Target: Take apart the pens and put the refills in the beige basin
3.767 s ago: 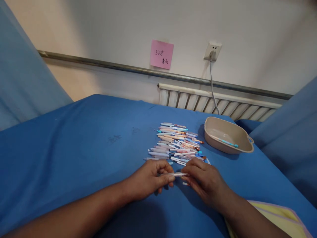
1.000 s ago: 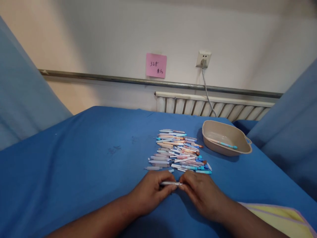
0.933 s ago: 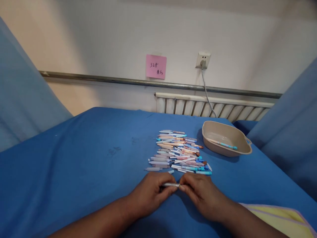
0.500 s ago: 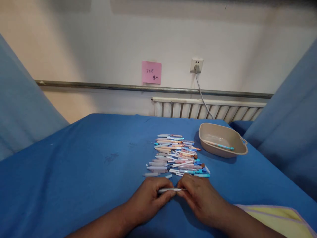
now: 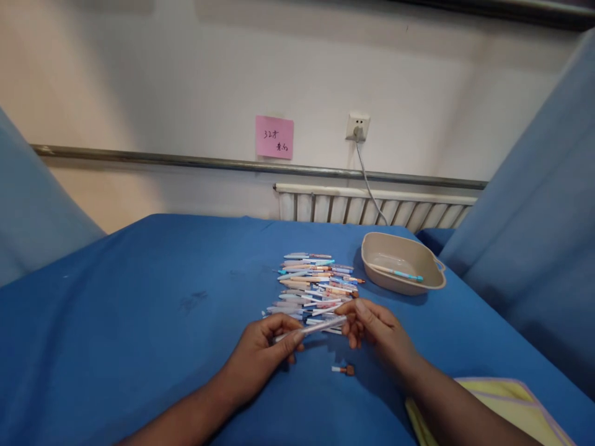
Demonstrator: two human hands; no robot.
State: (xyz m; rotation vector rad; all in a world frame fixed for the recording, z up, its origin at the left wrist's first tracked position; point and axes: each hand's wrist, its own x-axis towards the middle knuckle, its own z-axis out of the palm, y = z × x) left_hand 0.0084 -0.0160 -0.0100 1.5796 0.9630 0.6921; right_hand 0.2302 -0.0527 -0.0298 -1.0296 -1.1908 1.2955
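Note:
My left hand point(image 5: 266, 347) pinches one end of a pale, clear pen barrel point(image 5: 312, 327). The other end of that barrel is pinched by my right hand point(image 5: 372, 325). Both hands hover just above the blue sheet point(image 5: 139, 322), in front of a pile of several pens point(image 5: 315, 285). A small pen piece with a brown end point(image 5: 344, 370) lies on the sheet below my hands. A beige tray point(image 5: 418, 285) at the right holds one light blue pen point(image 5: 400, 273).
A yellow cloth point(image 5: 511, 409) lies at the lower right. Blue fabric rises at both sides. On the wall behind are a pink note point(image 5: 274, 137), a socket with a cable point(image 5: 357, 127), a metal rail and a radiator point(image 5: 372, 207).
My hands have lifted off the sheet and drawn a little apart with the barrel. A small brown-ended piece now lies on the sheet below them. The view has shifted.

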